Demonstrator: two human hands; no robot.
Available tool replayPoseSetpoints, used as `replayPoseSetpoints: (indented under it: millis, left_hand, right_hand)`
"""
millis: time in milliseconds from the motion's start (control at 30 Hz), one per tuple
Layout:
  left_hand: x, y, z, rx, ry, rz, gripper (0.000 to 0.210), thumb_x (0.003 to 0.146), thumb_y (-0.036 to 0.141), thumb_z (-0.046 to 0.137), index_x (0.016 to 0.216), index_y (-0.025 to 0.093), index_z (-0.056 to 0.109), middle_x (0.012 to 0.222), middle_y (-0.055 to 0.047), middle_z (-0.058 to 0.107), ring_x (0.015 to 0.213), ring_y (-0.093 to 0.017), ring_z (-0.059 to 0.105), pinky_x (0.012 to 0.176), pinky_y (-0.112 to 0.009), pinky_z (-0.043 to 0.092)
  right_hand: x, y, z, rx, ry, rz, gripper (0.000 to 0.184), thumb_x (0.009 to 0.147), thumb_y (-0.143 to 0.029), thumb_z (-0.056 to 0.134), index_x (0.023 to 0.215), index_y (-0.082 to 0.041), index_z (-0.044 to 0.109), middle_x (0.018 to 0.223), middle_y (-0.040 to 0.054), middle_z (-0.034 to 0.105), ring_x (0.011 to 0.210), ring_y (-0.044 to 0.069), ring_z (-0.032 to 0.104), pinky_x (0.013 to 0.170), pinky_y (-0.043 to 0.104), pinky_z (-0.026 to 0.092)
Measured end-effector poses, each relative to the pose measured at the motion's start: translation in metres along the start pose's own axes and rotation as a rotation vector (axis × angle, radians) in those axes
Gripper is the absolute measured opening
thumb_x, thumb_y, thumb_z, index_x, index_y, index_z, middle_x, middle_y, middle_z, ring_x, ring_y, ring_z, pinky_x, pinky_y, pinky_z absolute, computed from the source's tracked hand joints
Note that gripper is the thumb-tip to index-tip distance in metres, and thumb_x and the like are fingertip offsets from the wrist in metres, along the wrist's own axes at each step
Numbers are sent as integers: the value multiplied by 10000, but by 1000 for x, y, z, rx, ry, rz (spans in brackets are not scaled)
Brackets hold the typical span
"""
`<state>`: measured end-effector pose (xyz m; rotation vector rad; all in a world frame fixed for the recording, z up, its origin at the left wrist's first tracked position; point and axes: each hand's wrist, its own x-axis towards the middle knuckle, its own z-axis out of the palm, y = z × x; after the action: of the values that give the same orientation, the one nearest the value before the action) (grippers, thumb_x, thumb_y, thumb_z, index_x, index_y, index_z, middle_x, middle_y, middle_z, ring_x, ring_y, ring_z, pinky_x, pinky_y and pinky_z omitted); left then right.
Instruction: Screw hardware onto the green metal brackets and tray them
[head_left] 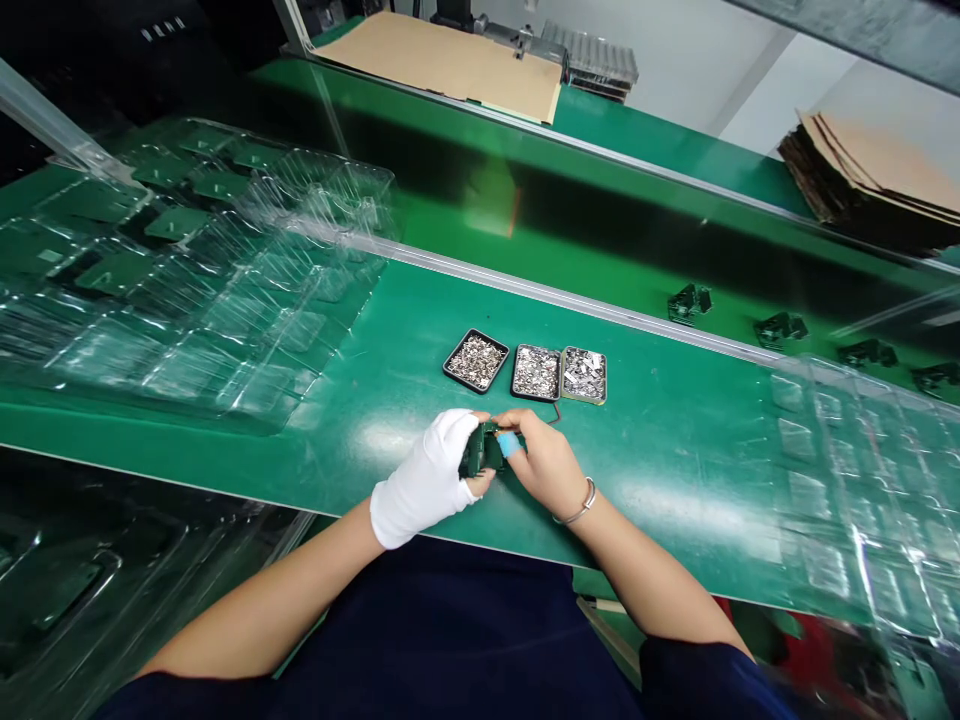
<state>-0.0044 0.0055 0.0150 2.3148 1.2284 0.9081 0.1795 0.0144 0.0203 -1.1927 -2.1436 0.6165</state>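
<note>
A green bench [660, 450] fills the middle of the view. At left lies a clear left tray [259, 345] with green boards [176, 222] in some pockets; at right, a clear right tray [862, 500]. Between them, near the bench's front edge, the two hands meet.

The left hand [431, 480], in a white glove with bare fingertips, holds a small green part [480, 455] in a narrow grip, fingers on the far side and thumb on the near side. The right hand [551, 465], with a blue wrap [508, 444] on one digit, has its fingertips nearly together at the part's right side; I cannot tell whether they pinch the part or something slim.

Just beyond the hands stand a left dish [461, 381], a middle dish [535, 398] and a right dish [584, 401], all full of tiny metal bits. A thin brown piece [556, 413] shows beside the middle dish.

The step in hand seems to be fine fitting or adjusting on the part. That calls for a steady left hold and small, exact right-hand moves.
</note>
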Motion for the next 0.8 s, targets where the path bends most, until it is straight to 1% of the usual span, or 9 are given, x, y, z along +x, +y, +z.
replayPoseSetpoints:
  millis: [67,100,167,200,233,300,500,733,800]
  left_hand:
    - [7,1,-10,-8,-89,10,497,758,369,568,1179,133,448,1096,-133,583,1025,-272,572,921,-443,471]
    - [11,2,-14,16,-141,7,415,780,358,548,1129,143,487,1047,-108,609,973,-251,588,956,-451,447]
    - [19,4,-21,110,-226,-13,191,826,259,482,975,168,559,895,-49,644,830,-200,607,1017,-465,388]
    - [23,5,-22,165,-253,-21,145,833,208,452,901,176,576,821,-28,643,769,-182,604,1035,-470,366]
    - [26,6,-23,215,-267,-25,147,833,178,437,843,180,584,765,-16,636,728,-173,599,1041,-471,356]
    - [30,7,-22,286,-276,-13,157,829,169,440,778,183,588,704,-8,623,684,-169,588,1031,-466,366]
    - [30,9,-17,353,-247,21,146,804,154,461,721,183,577,648,4,602,627,-158,567,1041,-432,365]
    - [33,9,-12,359,-223,23,181,828,162,445,689,186,559,625,-5,587,621,-169,573,1029,-441,377]
    - [33,6,-14,315,-237,7,166,835,175,446,739,178,581,675,-19,618,679,-183,602,1037,-458,367]
  right_hand:
    - [0,0,-1,20,-21,7,177,877,-154,419,1022,-192,512,962,72,646,852,179,628,763,312,518]
    - [0,-1,-1,3,-33,-7,176,869,-146,424,1009,-192,521,945,68,648,846,181,627,756,307,516]
    - [0,-1,0,-60,-55,-49,178,845,-113,429,961,-189,540,919,70,649,859,196,618,767,315,508]
    - [0,-2,2,-92,-66,-63,185,832,-95,429,945,-186,545,909,72,648,859,201,613,768,318,504]
    - [-1,-2,3,-117,-77,-69,194,820,-80,430,936,-184,545,905,74,647,855,203,609,766,318,502]
    - [-1,-3,5,-153,-95,-71,221,792,-56,429,935,-183,540,906,73,643,853,203,600,763,314,497]
    - [2,-5,3,-232,-148,-69,274,701,-26,403,900,-177,516,852,72,612,814,212,566,728,315,476]
    - [6,-11,2,-171,-134,29,212,722,-43,402,838,-182,513,813,56,598,750,184,554,681,271,444]
    - [7,-9,0,-154,-122,55,195,728,-57,416,836,-182,519,821,54,607,753,181,562,675,264,437]
